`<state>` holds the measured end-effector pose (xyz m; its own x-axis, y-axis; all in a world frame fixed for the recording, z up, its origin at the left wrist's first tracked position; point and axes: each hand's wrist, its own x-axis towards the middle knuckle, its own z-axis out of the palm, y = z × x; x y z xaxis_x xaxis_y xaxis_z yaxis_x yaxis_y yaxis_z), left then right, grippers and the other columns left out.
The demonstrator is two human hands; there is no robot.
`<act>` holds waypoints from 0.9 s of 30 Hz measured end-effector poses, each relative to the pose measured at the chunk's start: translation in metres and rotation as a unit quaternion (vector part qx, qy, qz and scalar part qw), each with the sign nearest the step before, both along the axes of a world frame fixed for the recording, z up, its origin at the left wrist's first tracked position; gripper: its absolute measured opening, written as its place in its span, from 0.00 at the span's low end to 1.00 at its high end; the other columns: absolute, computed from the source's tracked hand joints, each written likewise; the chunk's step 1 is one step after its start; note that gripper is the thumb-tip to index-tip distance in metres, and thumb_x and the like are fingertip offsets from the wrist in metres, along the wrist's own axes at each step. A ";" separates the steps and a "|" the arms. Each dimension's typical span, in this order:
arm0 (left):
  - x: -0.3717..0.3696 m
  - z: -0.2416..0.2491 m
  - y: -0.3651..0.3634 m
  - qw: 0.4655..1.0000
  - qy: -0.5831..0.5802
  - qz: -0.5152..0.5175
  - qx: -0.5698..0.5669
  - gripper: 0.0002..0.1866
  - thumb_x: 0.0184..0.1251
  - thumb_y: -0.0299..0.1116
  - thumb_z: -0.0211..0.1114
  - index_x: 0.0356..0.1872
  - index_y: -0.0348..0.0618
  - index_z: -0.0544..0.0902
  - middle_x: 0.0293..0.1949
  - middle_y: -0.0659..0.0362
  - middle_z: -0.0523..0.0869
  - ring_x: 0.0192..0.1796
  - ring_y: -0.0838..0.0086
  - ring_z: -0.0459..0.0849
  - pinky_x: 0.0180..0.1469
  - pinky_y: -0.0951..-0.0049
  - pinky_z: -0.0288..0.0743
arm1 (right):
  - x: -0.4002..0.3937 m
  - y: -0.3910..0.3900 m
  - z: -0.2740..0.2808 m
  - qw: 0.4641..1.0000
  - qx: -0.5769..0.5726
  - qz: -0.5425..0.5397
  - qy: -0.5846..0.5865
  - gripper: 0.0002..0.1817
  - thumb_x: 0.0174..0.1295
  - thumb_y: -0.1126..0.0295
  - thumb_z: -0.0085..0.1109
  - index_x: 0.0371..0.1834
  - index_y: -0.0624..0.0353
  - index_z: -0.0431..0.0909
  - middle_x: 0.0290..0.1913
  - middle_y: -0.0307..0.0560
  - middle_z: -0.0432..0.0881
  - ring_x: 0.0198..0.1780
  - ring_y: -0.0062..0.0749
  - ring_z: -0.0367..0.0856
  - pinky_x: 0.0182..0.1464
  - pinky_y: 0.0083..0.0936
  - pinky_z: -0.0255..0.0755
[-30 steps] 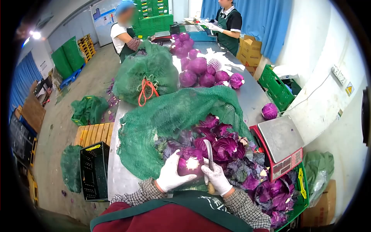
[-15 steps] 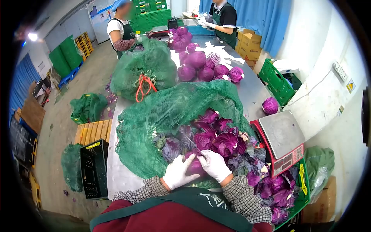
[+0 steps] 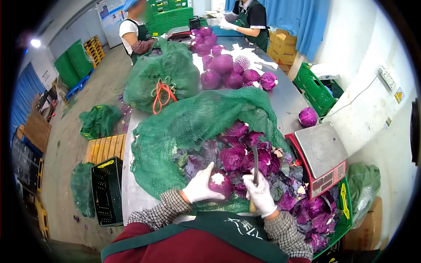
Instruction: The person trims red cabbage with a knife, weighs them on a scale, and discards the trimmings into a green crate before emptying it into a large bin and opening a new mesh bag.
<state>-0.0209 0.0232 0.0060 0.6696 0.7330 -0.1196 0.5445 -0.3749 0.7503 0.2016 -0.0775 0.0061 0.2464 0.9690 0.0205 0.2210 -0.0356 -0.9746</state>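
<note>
My left hand (image 3: 202, 186), in a white glove, grips a red cabbage (image 3: 220, 185) from its left side. The cabbage's pale cut stem end faces up. In my gloved right hand (image 3: 260, 193) is a knife (image 3: 256, 160), its dark blade pointing up and away from me and its handle end showing below the palm. Purple outer leaves (image 3: 241, 153) lie just beyond both hands on an open green mesh bag (image 3: 175, 136), which spreads over the metal table (image 3: 287, 103).
A red scale (image 3: 322, 151) stands at the right, above a green crate of leaf trimmings (image 3: 318, 219). One loose cabbage (image 3: 308, 117) sits behind it. A full mesh bag (image 3: 160, 79) and several cabbages (image 3: 232, 72) are farther back. Two co-workers (image 3: 252, 24) (image 3: 138, 33) stand at the far end.
My right hand has moved right, off the cabbage, and the knife now stands upright in it. The cabbage has been turned so its cut stem shows, still in my left hand.
</note>
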 end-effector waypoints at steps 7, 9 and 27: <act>0.007 -0.006 -0.006 0.993 0.049 -0.077 0.081 0.68 0.34 0.65 0.77 0.70 0.25 0.54 0.71 0.31 0.50 0.73 0.42 0.54 0.73 0.55 0.51 | -0.021 -0.046 0.001 0.955 -0.153 0.078 0.241 0.13 0.67 0.73 0.53 0.52 0.66 0.71 0.34 0.44 0.81 0.25 0.19 0.75 0.28 0.16 0.71; 0.007 -0.006 0.000 0.988 0.055 -0.124 0.078 0.67 0.35 0.63 0.78 0.69 0.25 0.54 0.71 0.31 0.50 0.73 0.43 0.54 0.74 0.58 0.52 | -0.021 -0.045 0.016 0.967 -0.149 0.071 0.195 0.10 0.67 0.75 0.52 0.49 0.65 0.72 0.32 0.43 0.80 0.27 0.18 0.76 0.30 0.15 0.72; 0.048 0.011 -0.008 0.991 0.100 -0.002 0.089 0.60 0.38 0.62 0.73 0.62 0.17 0.62 0.60 0.32 0.69 0.64 0.45 0.66 0.68 0.58 0.61 | -0.011 -0.033 -0.002 0.910 -0.069 0.063 -0.404 0.07 0.59 0.69 0.51 0.38 0.59 0.74 0.29 0.54 0.82 0.29 0.49 0.83 0.32 0.43 0.77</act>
